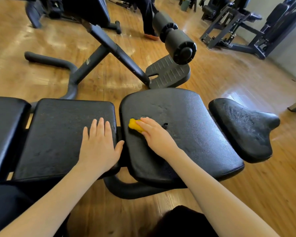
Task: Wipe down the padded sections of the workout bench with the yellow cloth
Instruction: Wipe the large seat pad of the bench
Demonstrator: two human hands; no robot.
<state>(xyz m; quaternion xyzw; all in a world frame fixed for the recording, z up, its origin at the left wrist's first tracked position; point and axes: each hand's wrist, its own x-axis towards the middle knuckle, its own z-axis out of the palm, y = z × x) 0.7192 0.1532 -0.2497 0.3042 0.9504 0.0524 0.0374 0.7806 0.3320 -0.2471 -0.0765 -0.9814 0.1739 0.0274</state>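
The workout bench runs across the view as separate black padded sections. My left hand point(99, 144) lies flat, fingers straight, on the middle pad point(61, 134). My right hand point(154, 134) presses the bunched yellow cloth point(134, 125) onto the left part of the wide seat pad point(195, 130); its fingers cover most of the cloth. A small tear shows in that pad just right of the hand. Another pad point(3, 127) lies at far left and a narrow nose pad point(243, 129) at far right.
Behind the bench stands a second machine with a black frame point(109, 48), a ribbed footplate point(167, 72) and foam rollers point(176, 38). A person's legs point(148, 16) are at the back. More gym equipment point(246, 26) sits at the right by the wall. The floor is wood.
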